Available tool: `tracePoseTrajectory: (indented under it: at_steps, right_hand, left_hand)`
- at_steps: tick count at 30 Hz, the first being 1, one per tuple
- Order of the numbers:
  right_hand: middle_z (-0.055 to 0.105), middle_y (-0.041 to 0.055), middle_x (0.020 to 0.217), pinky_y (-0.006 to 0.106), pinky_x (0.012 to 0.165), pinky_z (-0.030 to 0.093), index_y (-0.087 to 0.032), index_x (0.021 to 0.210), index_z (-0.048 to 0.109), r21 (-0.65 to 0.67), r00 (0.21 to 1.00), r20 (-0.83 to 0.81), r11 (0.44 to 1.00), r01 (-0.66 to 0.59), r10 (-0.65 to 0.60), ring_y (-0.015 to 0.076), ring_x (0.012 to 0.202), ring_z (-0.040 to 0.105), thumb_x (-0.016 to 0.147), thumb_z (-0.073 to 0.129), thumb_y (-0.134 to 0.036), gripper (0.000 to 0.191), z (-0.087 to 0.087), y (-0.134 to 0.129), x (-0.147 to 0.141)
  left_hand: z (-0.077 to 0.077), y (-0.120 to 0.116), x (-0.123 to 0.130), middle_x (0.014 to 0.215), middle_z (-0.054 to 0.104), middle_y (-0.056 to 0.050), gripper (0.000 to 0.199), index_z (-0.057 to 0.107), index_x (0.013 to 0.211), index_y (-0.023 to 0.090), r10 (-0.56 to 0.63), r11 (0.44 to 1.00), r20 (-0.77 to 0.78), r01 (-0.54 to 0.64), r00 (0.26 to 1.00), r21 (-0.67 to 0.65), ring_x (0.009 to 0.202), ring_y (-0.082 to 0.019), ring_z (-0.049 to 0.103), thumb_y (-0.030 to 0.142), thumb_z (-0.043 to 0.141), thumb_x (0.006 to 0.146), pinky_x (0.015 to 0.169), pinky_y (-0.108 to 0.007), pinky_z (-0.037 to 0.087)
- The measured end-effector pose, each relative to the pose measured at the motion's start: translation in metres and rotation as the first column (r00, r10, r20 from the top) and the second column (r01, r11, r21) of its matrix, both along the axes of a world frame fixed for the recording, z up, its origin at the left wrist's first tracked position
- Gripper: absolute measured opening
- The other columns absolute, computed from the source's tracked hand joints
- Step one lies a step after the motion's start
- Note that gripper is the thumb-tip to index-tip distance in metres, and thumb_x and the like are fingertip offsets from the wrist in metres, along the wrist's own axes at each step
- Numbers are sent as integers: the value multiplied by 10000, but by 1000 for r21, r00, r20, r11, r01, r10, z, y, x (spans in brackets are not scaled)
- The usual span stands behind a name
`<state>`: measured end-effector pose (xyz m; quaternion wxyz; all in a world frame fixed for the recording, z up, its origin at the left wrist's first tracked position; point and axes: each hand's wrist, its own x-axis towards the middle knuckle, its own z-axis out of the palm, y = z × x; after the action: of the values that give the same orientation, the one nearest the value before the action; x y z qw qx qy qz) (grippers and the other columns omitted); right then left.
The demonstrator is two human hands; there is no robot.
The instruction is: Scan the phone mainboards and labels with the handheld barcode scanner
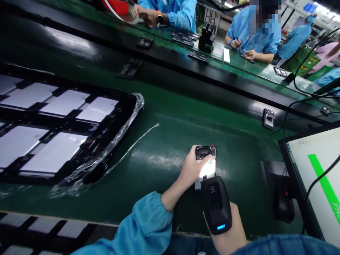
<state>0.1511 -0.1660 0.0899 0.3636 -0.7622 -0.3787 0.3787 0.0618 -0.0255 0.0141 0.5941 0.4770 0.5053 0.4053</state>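
My left hand (192,163) grips an opened phone (206,183) by its upper left side, thumb lying across the exposed parts. The phone lies on or just over the green bench; which one, I cannot tell. Bright light falls on its lower half. In my right hand (233,226) is a black barcode scanner (216,202), its head pointing at the phone and a blue light lit on its back. The scanner hides most of the right fingers and covers the phone's lower right corner.
Left on the green bench (164,141), a black tray (127,106) of white rectangular pieces sits in clear plastic wrap. At right stand a monitor (313,177) and a black mouse (283,198). Phone parts (268,118) lie along a dark conveyor (170,67); co-workers (255,35) sit beyond it.
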Motion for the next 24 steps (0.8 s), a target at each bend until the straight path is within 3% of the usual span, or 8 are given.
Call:
tracePoseTrajectory:
  at_steps: [4, 7, 17, 20, 24]
  right_hand:
    - [472, -40, 499, 296, 463, 319, -215, 629, 578, -126, 998, -39, 991, -52, 48, 159, 496, 414, 734, 607, -523, 327, 3, 16, 0]
    - [484, -41, 486, 297, 465, 319, -214, 614, 557, -151, 996, -73, 986, -68, 57, 157, 480, 422, 713, 634, -488, 301, 1, 21, 3]
    - [524, -14, 430, 309, 458, 364, -225, 505, 541, -67, 998, -56, 997, -38, 34, 175, 427, 484, 732, 625, -454, 332, -11, 17, 8]
    - [581, -1, 469, 312, 442, 391, -229, 554, 609, -58, 996, -71, 996, -64, 60, 198, 438, 523, 708, 644, -422, 249, -14, 16, 11]
    - [688, 3, 580, 352, 480, 508, -294, 648, 705, 45, 999, -28, 999, -13, 15, 273, 534, 641, 586, 708, -399, 122, -19, 9, 6]
  left_hand:
    - [1, 0, 0, 970, 709, -40, 336, 600, 1103, 195, 19, 1000, -39, -18, 999, 16, 882, -199, 655, 374, 684, 832, 756, -278, 474]
    - [3, 0, 1, 904, 699, -25, 308, 603, 1065, 192, 11, 1000, -53, -11, 999, 14, 830, -191, 645, 391, 670, 839, 733, -274, 465]
    - [-5, -1, 3, 976, 658, -29, 397, 527, 1137, 206, 11, 999, -36, -9, 999, 45, 837, -180, 632, 335, 710, 809, 753, -276, 477]
    - [-2, -2, 2, 963, 660, -28, 391, 532, 1122, 201, 18, 998, -44, -15, 999, 57, 833, -183, 631, 351, 716, 811, 753, -273, 472]
    - [8, -4, 0, 981, 680, -52, 273, 614, 1061, 184, 42, 989, -2, -41, 999, 143, 913, -194, 626, 399, 473, 969, 822, -279, 455]
